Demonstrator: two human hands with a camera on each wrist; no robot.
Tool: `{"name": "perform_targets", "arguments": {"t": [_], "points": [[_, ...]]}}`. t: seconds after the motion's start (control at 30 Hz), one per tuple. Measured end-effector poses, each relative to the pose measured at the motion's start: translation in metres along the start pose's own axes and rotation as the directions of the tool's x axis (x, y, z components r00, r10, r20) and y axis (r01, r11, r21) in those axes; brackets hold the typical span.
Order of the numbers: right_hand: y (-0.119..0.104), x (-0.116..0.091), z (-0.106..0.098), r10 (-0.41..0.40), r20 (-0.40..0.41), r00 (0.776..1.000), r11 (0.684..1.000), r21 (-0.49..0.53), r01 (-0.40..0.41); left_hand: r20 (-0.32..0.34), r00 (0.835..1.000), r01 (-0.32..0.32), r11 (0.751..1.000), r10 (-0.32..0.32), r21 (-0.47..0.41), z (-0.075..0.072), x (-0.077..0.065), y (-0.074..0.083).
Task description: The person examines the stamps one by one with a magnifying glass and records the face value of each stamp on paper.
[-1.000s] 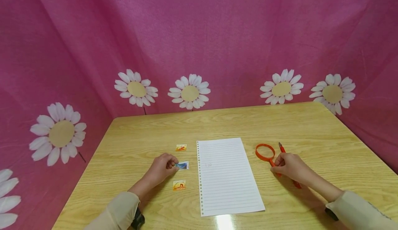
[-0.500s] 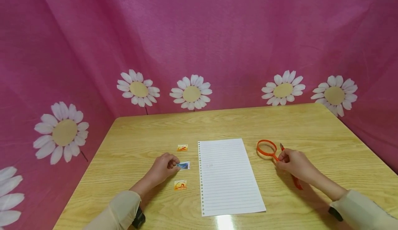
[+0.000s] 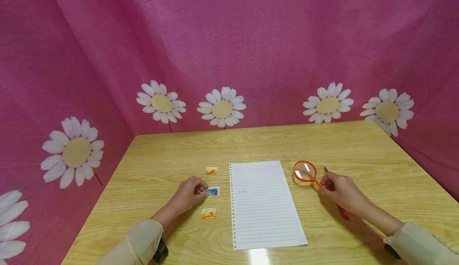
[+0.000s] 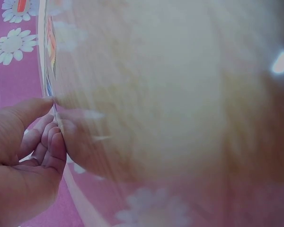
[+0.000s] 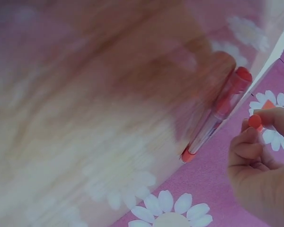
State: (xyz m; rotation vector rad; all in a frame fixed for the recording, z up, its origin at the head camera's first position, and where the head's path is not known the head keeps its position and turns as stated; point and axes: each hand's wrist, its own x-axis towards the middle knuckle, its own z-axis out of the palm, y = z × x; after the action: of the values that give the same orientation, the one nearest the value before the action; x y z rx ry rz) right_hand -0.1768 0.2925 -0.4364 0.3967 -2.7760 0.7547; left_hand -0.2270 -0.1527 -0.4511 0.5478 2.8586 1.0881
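At the left of the table, my left hand (image 3: 190, 190) pinches the left edge of a blue postage stamp (image 3: 213, 191) between thumb and fingers. In the left wrist view its thumb tip meets the stamp's edge at table level, the other fingers curled under. My right hand (image 3: 340, 189) grips the handle of a red magnifying glass (image 3: 305, 171), its lens raised and tilted, catching two white reflections. The handle's round red end (image 5: 254, 121) pokes out between thumb and forefinger in the right wrist view. A red pen (image 5: 217, 113) lies on the table beneath this hand, partly hidden in the head view.
Two yellow-orange stamps lie in line with the blue one, one farther off (image 3: 211, 171) and one nearer (image 3: 208, 213). A lined, hole-punched sheet (image 3: 267, 205) with faint writing lies between the hands. A pink curtain (image 3: 251, 50) with daisies surrounds the glossy wooden table (image 3: 172, 149).
My right hand has lifted the magnifying glass off the table and tilted its lens, shifting slightly right. The left hand stays at the blue stamp. The whole head view has drifted slightly.
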Motion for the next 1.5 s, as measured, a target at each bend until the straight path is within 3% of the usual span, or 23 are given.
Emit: {"name": "perform_targets", "arguments": {"t": [0.27, 0.6, 0.97, 1.5], "points": [[0.004, 0.0, 0.003, -0.157, -0.097, 0.983, 0.987, -0.036, 0.154, -0.005, 1.0, 0.01, 1.0, -0.01, -0.007, 0.0, 0.0, 0.0], [0.007, 0.001, 0.006, -0.275, -0.141, 0.951, 0.961, -0.077, 0.267, -0.006, 1.0, 0.019, 1.0, -0.019, -0.002, 0.001, 0.0, 0.001], [0.001, 0.008, 0.01, -0.346, -0.128, 0.93, 0.938, -0.065, 0.34, -0.009, 1.0, -0.02, 1.0, 0.019, -0.005, 0.0, 0.0, 0.0], [-0.016, 0.021, 0.021, -0.412, -0.096, 0.906, 0.911, -0.023, 0.412, 0.0, 1.0, 0.024, 1.0, -0.024, -0.009, 0.0, 0.0, 0.002]]}}
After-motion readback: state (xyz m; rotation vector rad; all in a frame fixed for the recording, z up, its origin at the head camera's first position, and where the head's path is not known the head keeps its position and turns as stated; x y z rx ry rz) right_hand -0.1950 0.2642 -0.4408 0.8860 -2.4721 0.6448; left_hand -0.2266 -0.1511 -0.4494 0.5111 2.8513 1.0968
